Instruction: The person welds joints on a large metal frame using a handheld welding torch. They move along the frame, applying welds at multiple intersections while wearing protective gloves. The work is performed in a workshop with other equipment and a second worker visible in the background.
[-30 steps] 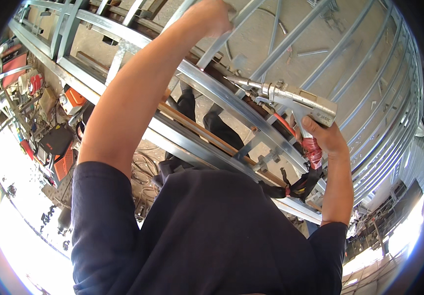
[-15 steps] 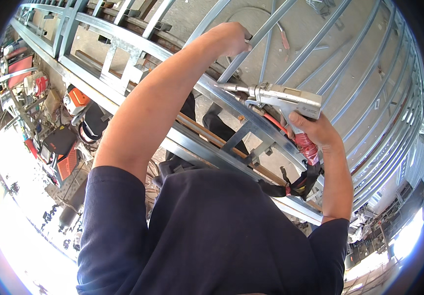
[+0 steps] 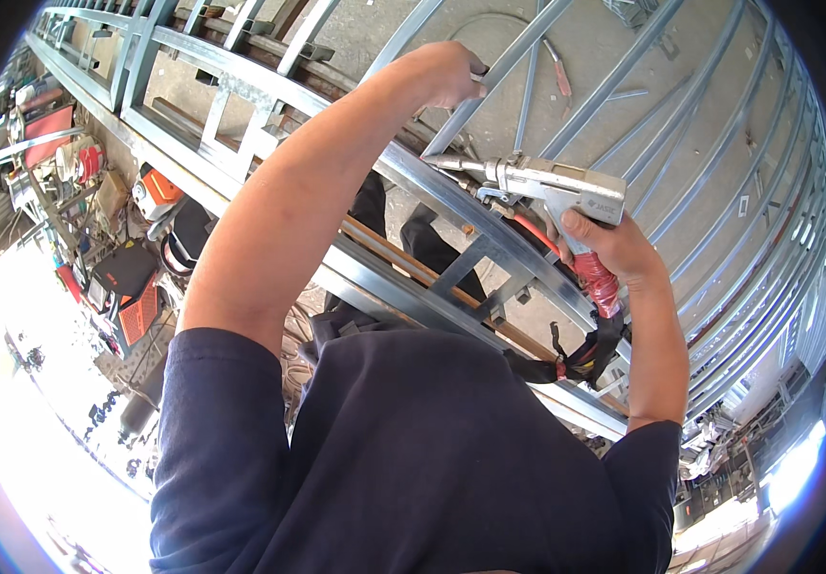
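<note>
My right hand (image 3: pixel 614 247) is wrapped around the grip of a silver handheld welding gun (image 3: pixel 557 184). Red wrapping (image 3: pixel 596 277) covers its lower handle, and a black-sleeved cable bundle (image 3: pixel 585 364) trails below. The gun's narrow nozzle tip meets the spot where a slanting square steel bar (image 3: pixel 509 63) joins a long galvanized rail (image 3: pixel 442 191). Farther up that bar, my left hand (image 3: pixel 453 77) is closed on it; the bar partly hides the fingers.
Many parallel steel bars (image 3: pixel 710 148) fan out to the right. A red-handled tool (image 3: pixel 560 75) lies on the floor beyond. At the left are an orange-and-black machine (image 3: pixel 153 191), a dark welding helmet (image 3: pixel 186 239) and an orange-and-black case (image 3: pixel 129 273). My legs stand between the frame rails.
Both hands keep their holds, and the nozzle stays at the joint. The gun and the view have shifted only very slightly.
</note>
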A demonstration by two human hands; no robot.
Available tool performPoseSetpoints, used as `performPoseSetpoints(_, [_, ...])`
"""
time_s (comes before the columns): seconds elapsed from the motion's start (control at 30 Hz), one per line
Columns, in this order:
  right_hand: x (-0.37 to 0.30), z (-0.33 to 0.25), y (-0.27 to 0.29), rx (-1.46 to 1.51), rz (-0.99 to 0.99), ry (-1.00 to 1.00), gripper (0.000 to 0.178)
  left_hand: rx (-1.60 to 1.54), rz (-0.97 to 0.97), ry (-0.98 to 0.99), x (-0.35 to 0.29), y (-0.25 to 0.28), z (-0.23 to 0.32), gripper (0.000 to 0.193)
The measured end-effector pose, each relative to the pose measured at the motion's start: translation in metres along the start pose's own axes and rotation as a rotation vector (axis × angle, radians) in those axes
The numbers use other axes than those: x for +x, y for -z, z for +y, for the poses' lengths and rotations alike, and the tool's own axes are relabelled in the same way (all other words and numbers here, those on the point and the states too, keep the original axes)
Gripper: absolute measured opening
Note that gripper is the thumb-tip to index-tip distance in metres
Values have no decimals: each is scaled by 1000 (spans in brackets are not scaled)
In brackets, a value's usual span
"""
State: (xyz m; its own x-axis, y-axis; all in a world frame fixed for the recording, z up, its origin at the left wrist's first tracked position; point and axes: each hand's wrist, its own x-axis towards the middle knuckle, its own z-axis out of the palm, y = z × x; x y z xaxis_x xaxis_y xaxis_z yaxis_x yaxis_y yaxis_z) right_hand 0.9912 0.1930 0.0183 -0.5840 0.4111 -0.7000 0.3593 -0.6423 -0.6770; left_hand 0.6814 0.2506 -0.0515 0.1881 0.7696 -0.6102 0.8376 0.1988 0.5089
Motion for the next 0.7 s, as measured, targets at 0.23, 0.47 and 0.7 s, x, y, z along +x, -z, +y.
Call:
performPoseSetpoints(0.23, [3, 1, 5, -34, -48, 20, 51, -35, -34, 34, 1, 2, 1, 55])
performPoseSetpoints(0.47, [2, -4, 1, -45, -41, 22, 46, -14, -26, 48, 3, 0, 0, 54])
performPoseSetpoints(0.7, [2, -5, 0, -18, -51, 25, 54, -77, -64, 97, 3, 3, 2, 55])
